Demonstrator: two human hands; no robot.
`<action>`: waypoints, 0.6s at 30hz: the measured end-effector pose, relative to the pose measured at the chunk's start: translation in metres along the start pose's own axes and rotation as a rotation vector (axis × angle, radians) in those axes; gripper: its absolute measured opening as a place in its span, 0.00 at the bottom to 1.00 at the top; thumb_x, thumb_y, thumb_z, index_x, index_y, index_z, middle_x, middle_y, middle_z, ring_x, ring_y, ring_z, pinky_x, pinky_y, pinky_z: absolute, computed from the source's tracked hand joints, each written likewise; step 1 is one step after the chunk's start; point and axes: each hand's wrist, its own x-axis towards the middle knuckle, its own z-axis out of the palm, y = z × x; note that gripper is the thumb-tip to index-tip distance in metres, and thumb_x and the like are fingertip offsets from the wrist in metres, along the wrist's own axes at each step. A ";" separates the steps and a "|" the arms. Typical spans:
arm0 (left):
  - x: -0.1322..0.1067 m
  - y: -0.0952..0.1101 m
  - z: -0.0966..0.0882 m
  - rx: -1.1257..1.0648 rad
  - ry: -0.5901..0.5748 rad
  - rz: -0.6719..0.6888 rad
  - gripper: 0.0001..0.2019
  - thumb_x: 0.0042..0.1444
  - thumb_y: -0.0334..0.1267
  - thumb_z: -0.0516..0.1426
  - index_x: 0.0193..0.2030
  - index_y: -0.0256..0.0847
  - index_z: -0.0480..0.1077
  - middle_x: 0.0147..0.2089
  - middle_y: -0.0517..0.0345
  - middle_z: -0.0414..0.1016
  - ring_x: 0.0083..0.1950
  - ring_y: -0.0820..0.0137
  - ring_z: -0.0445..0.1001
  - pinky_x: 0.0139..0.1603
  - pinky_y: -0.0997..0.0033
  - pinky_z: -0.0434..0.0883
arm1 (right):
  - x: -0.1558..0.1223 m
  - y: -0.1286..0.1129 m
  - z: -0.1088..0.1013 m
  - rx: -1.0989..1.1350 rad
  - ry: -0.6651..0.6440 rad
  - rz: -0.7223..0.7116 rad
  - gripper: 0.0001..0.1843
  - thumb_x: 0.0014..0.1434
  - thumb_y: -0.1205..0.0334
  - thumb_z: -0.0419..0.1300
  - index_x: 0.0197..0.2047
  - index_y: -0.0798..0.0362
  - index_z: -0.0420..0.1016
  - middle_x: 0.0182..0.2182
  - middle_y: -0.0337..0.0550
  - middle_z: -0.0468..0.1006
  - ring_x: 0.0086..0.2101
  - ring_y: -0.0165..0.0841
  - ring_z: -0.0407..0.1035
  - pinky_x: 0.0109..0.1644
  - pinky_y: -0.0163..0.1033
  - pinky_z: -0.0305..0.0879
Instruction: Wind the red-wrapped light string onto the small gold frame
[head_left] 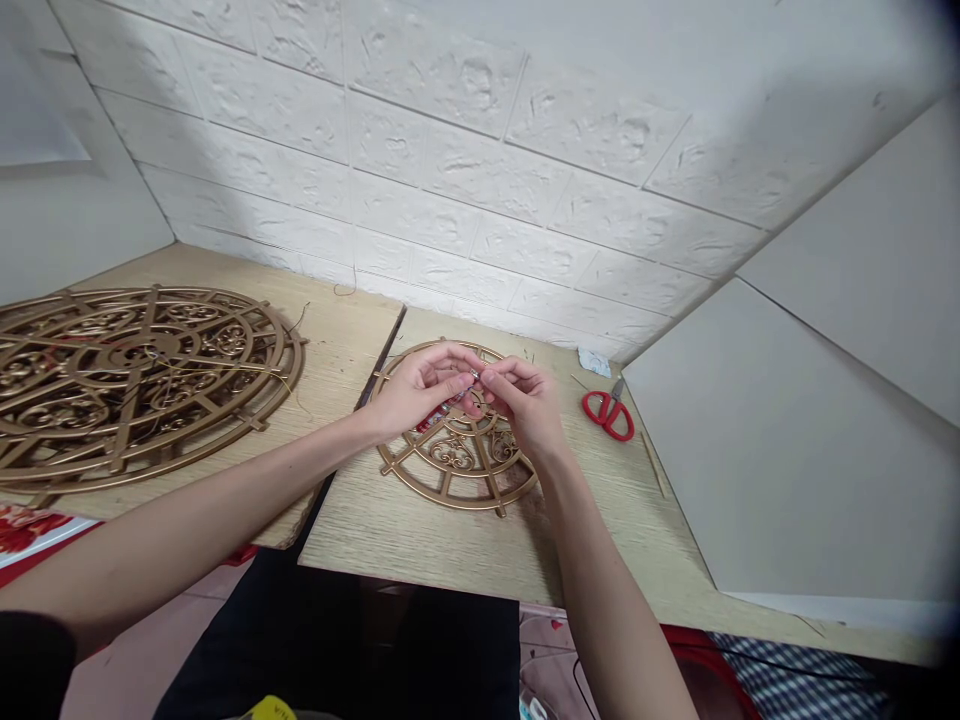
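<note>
Above a round gold openwork frame [442, 490], my two hands meet with their fingertips close together. My left hand [424, 385] is closed in a pinch on a small shiny metallic piece [475, 375], too small to name. Thumb and forefinger of my right hand [531, 400] are pressed together at the same spot; what they hold, if anything, is hidden. A red and silvery item [433, 416], partly covered by my left hand, shows just below it over the frame. Scrollwork fills the frame's inner ring.
Larger gold round frames [255, 375] lie stacked on the left table, with thin wires over them. Red-handled scissors [609, 413] and a thin stick [652, 465] lie at the right. A light-blue scrap [593, 361] sits by the white brick-patterned wall [465, 150].
</note>
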 end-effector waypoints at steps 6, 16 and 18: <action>0.006 0.001 -0.009 -0.040 0.182 0.088 0.08 0.49 0.32 0.61 0.37 0.37 0.72 0.34 0.55 0.76 0.39 0.72 0.74 0.43 0.72 0.69 | 0.001 0.000 0.002 0.065 0.021 -0.014 0.12 0.48 0.53 0.65 0.31 0.52 0.74 0.20 0.34 0.65 0.19 0.23 0.54 0.20 0.31 0.46; 0.022 0.002 -0.032 -0.461 0.609 -0.099 0.04 0.54 0.27 0.56 0.30 0.36 0.66 0.31 0.55 0.74 0.29 0.76 0.70 0.32 0.75 0.70 | -0.003 0.002 0.010 -0.116 -0.086 -0.139 0.08 0.48 0.56 0.66 0.30 0.50 0.76 0.30 0.39 0.74 0.29 0.28 0.65 0.32 0.36 0.62; 0.021 0.000 -0.030 -0.490 0.609 -0.113 0.04 0.54 0.25 0.55 0.29 0.35 0.66 0.31 0.54 0.74 0.31 0.75 0.72 0.36 0.73 0.72 | -0.004 0.003 0.013 -0.142 -0.098 -0.163 0.07 0.49 0.57 0.65 0.30 0.50 0.76 0.30 0.40 0.75 0.32 0.30 0.67 0.36 0.37 0.63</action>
